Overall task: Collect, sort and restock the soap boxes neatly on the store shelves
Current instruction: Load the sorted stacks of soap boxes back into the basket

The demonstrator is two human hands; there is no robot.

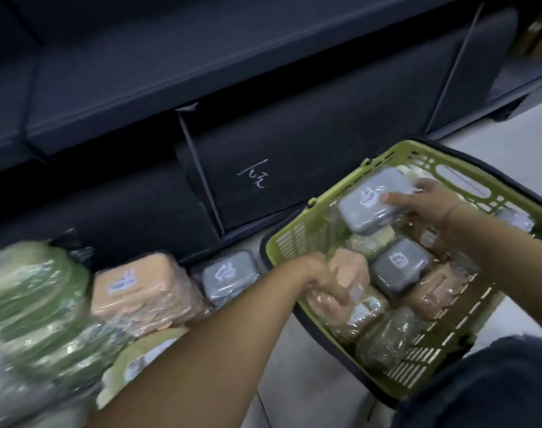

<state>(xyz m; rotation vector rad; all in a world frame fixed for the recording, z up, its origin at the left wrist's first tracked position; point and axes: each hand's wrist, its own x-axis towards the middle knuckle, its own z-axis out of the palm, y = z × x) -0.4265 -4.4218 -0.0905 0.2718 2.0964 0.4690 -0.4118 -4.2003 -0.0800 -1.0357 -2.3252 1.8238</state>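
Currently, within the olive-green slotted plastic basket (289, 240), the right hand (430, 206) clamps fingers and thumb on a grey film-wrapped soap box (370, 200) by the far rim, while the left hand (322, 282) curls round a peach wrapped soap box (351, 268) near the left wall, presumably to sort them by colour.

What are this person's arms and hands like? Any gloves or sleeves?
No gloves: the left hand and right hand are bare, and both forearms are uncovered, no sleeves in sight. A thin band circles the right wrist. Dark blue clothing shows at the lower right; which garment is unclear.
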